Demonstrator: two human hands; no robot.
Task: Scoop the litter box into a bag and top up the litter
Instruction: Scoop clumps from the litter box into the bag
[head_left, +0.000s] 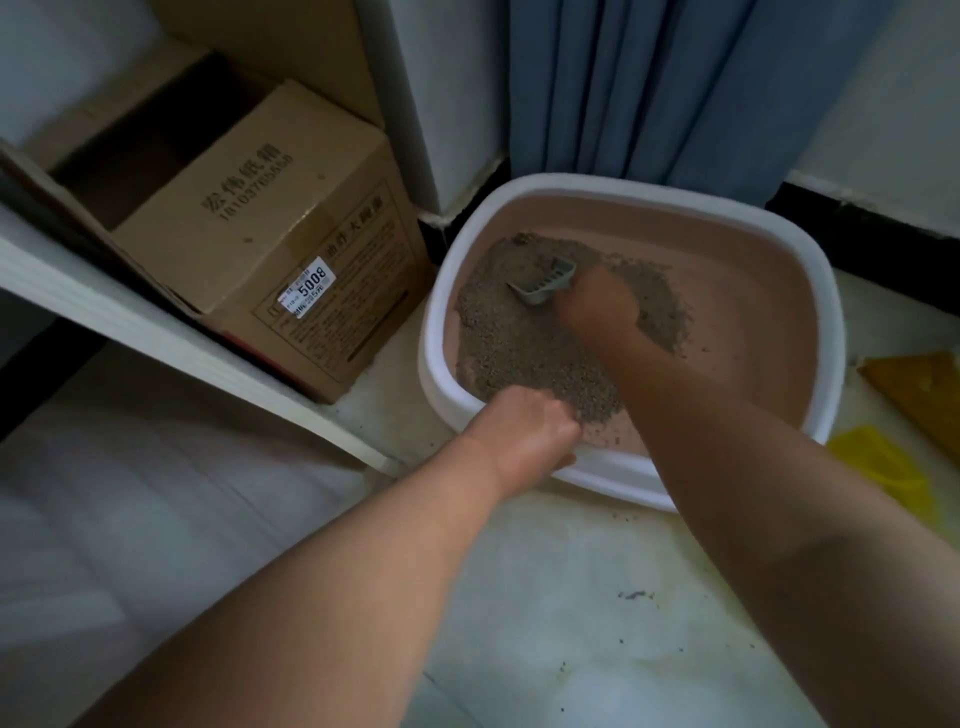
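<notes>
A litter box (810, 291) with a white rim and pink inside stands on the floor by the curtain. Grey-brown litter (519, 338) covers its left half; the right part of the bottom is bare pink. My right hand (600, 306) reaches into the box and is shut on the handle of a grey slotted scoop (545, 283), whose head rests in the litter at the back. My left hand (524, 431) grips the near rim of the box, fingers curled over the edge. No bag is clearly in view.
An open cardboard box (260, 223) stands left of the litter box, beside a white shelf edge (156, 332). Blue curtains (649, 88) hang behind. A yellow plastic item (883, 467) and a brown item (919, 389) lie on the right. Litter grains dot the pale floor (597, 597).
</notes>
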